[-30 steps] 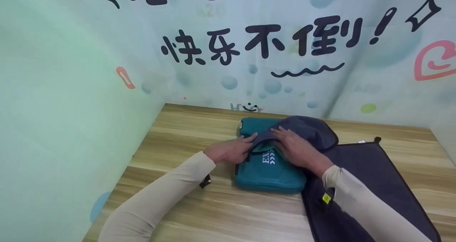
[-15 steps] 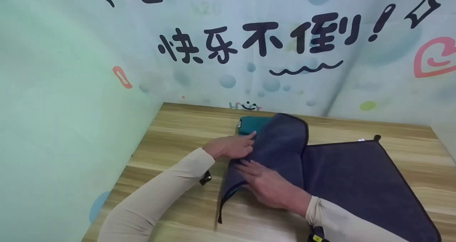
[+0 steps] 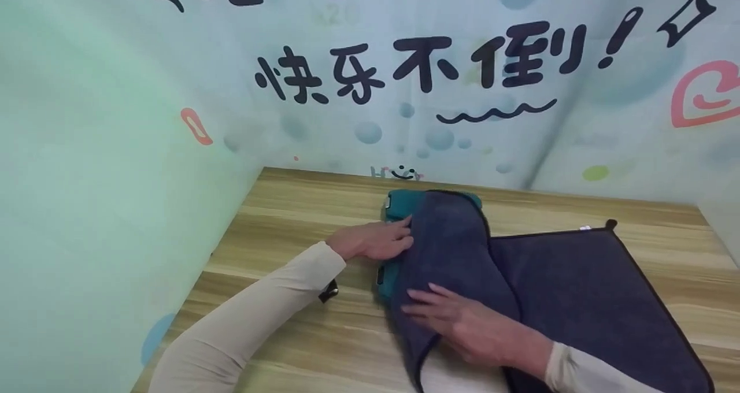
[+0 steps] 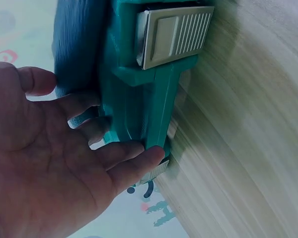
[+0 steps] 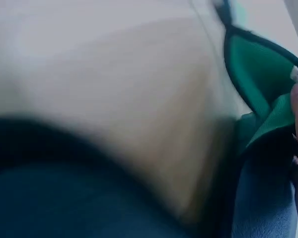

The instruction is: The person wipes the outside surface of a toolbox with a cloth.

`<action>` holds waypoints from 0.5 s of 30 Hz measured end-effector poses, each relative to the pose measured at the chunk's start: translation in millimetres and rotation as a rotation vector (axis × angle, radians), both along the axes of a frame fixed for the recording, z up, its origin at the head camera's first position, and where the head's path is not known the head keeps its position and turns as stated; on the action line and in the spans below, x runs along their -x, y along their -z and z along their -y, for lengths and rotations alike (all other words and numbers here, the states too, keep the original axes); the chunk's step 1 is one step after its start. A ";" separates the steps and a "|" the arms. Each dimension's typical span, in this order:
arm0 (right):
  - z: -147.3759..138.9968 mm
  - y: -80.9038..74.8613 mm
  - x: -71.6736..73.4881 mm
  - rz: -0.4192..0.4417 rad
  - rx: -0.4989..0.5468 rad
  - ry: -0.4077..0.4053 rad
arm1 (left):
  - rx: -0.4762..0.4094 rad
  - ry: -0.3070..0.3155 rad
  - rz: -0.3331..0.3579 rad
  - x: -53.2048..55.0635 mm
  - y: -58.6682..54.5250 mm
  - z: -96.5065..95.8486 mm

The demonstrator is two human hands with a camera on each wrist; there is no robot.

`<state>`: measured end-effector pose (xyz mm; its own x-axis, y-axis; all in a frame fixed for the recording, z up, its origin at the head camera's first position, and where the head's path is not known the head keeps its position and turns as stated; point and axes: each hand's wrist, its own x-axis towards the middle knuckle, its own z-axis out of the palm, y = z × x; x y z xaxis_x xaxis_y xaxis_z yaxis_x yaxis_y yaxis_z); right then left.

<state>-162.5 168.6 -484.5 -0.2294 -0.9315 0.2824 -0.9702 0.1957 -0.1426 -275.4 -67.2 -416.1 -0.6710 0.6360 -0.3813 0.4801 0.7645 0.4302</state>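
Observation:
A teal hard case [image 3: 400,210] with metal latches [image 4: 178,35] lies on the wooden table, largely hidden by a dark blue-grey cloth [image 3: 448,248]. Black trim edges this cloth, and its underside [image 5: 263,64] is green. At the case's left side, my left hand [image 3: 373,240] touches the cloth's folded-over edge with fingers extended. Its palm [image 4: 49,158] shows in the left wrist view beside the case's latched side. My right hand [image 3: 468,323] rests on the nearer part of the folded cloth, fingers straight and spread. In the right wrist view only part of that hand appears at the right edge.
The rest of the cloth spreads flat to the right, with a small loop [image 3: 611,225] at its far corner. A printed fabric backdrop [image 3: 347,144] stands behind the wooden table [image 3: 312,335] and along its left side.
The cloth's flap has come over the case from the right, covering its printed top. My right hand has moved nearer and downward along it. My left hand stays at the case's left side.

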 end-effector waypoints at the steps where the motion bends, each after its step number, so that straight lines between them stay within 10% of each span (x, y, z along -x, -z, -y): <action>1: -5.6 2.1 -4.0 -0.036 -0.020 0.000 | 0.000 -0.004 0.004 -0.8 -0.8 0.8; 15: 47.0 11.8 -0.1 -0.502 -0.218 0.033 | -0.022 0.039 -0.030 -3.4 1.2 -1.6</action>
<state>-162.4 121.7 -496.3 -0.1463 -0.9752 0.1662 -0.9014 0.2006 0.3837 -271.9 -65.6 -417.3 -0.6564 0.6700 -0.3467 0.5224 0.7353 0.4318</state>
